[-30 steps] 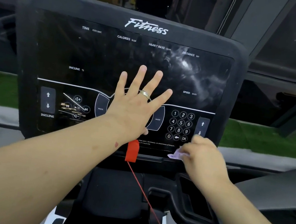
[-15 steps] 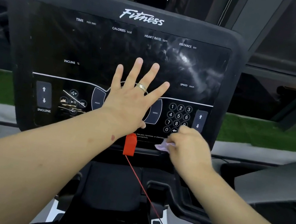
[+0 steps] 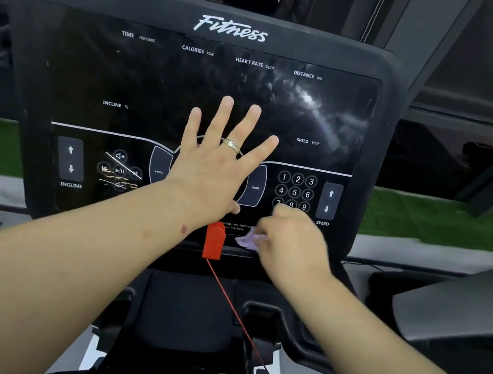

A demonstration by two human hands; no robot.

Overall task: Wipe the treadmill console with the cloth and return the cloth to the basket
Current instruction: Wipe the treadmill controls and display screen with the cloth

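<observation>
Cloth [image 3: 247, 240], a small lilac wad, lies against the lower edge of the treadmill console [image 3: 95, 74], right of centre, just right of the red safety key [image 3: 214, 241].

On the left of the panel sit the INCLINE arrows [image 3: 70, 159] and the media buttons. At the centre the left hand [image 3: 209, 168] lies flat on the glass with all 5 fingers spread, holding nothing, a ring on 1 finger. Right of the key, the right hand [image 3: 291, 241] has its fingers curled down over the cloth, gripping it; only the cloth's left end shows beyond the fingertips. The hand is motion-blurred and covers the keypad's bottom row.

Smears show on the upper right display, far up from the cloth, so the wiping looks unfinished. No basket is in view.
</observation>
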